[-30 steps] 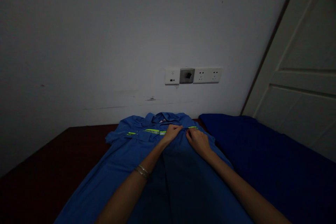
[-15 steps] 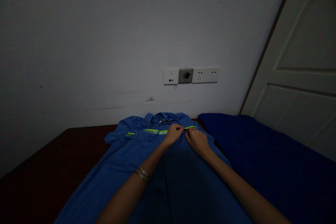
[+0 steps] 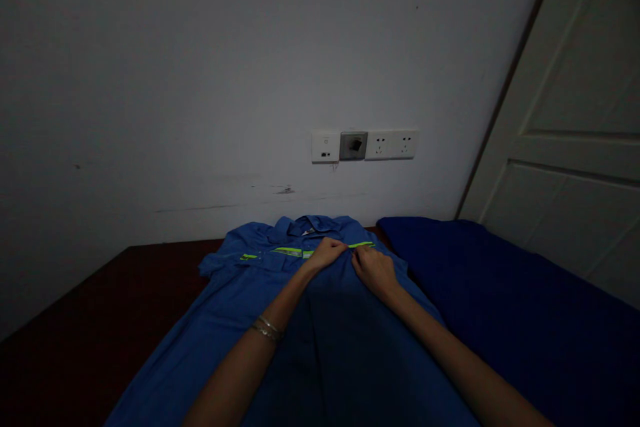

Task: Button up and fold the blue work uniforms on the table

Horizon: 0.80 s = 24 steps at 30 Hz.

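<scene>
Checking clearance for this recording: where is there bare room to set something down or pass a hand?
The dark red surface is bare left of the blue shirt, up to the wall. Crowded: the shirt's chest, where the left hand and right hand nearly meet; darker blue cloth covers the right side.

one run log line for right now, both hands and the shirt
left hand: on shirt chest | right hand: on shirt chest, beside left | shirt: laid out, collar toward wall | grip: fingertips unclear
</scene>
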Motion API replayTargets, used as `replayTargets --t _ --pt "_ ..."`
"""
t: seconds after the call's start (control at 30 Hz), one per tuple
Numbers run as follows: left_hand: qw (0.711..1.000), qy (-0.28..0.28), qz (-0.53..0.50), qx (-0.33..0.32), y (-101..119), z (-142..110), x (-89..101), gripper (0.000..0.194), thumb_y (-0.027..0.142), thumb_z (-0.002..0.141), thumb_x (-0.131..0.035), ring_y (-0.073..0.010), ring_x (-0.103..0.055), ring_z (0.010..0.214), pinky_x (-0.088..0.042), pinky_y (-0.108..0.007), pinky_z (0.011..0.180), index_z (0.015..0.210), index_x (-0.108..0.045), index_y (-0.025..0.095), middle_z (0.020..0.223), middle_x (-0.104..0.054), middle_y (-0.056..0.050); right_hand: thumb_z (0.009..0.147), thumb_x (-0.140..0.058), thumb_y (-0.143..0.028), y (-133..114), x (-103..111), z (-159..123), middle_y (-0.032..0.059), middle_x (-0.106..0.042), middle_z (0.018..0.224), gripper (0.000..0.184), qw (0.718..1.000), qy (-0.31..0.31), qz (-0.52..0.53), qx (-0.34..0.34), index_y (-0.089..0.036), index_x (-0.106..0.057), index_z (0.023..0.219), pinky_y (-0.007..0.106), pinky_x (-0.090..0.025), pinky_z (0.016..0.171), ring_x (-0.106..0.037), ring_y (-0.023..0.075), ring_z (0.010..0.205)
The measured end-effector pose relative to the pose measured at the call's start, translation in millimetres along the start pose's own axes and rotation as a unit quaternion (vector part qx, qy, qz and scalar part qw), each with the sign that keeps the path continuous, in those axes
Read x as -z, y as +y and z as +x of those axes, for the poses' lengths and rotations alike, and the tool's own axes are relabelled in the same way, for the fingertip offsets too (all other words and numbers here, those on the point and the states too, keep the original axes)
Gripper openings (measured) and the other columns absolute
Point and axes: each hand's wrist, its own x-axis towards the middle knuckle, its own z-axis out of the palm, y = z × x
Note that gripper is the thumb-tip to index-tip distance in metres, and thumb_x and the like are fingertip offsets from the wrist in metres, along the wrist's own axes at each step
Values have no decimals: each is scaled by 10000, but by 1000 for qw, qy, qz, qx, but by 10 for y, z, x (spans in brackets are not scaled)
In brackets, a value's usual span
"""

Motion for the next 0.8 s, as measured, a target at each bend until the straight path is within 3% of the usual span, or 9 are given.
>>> replayTargets --t 0.2,0.37,0.6,0.8 --pt "999 13 -28 -39 -16 -24 -82 228 274 687 -534 -140 -538 673 -405 -232 654 725 -689 112 686 -640 -7 922 -305 -283 18 -39 5 114 -637 944 295 1000 13 -6 2 -149 -568 932 249 -396 622 -604 190 833" --pt "998 13 -18 -50 21 -33 -82 279 294 731 -495 -148 -553 683 -416 -251 689 725 -696 101 708 -661 -18 902 -337 -273 3 1 -1 132 -600 941 288 996 70 -45 26 -149 -597 896 314 -383 734 -514 239 936" --pt "999 3 -22 -45 56 -60 -43 297 316 736 -509 -160 -551 726 -412 -259 711 779 -709 101 736 -671 -21 868 -408 -234 45 -35 -8 132 -540 1153 236 985 153 -21 71 -145 -616 933 395 -308 903 -416 268 1072" --pt "1000 -12 4 -19 42 -46 -20 310 335 737 -512 -166 -541 740 -408 -247 662 758 -712 99 697 -652 -12 854 -449 -209 110 -124 26 89 -640 881 172 979 169 -2 112 -153 -611 849 405 -262 963 -492 234 969"
